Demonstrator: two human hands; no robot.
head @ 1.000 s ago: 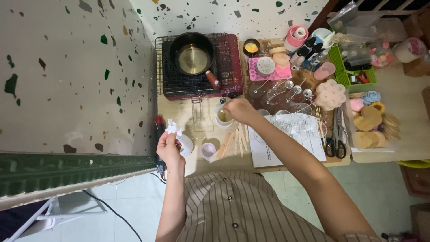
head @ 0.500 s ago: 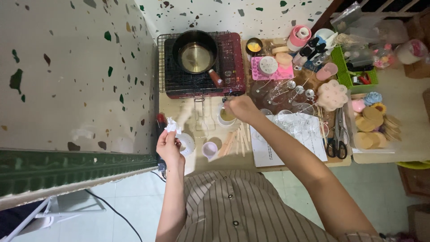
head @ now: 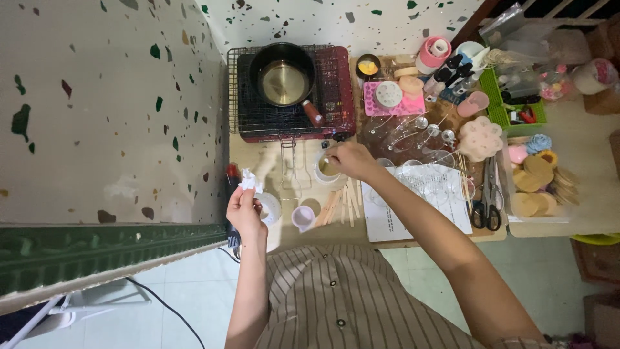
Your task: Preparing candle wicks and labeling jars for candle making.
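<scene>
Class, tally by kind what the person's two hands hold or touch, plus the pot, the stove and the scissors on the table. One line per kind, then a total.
Hands: 2, left hand, right hand
Tissue wad: 1
Cup: 1
Pot: 1
Stove: 1
Scissors: 1
Total: 7

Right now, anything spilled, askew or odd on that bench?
No spill shows. The wooden sticks lie loose and fanned out beside the small white cup under the right hand. The left hand pinches a crumpled white tissue. The right side of the table is crowded but upright.
</scene>
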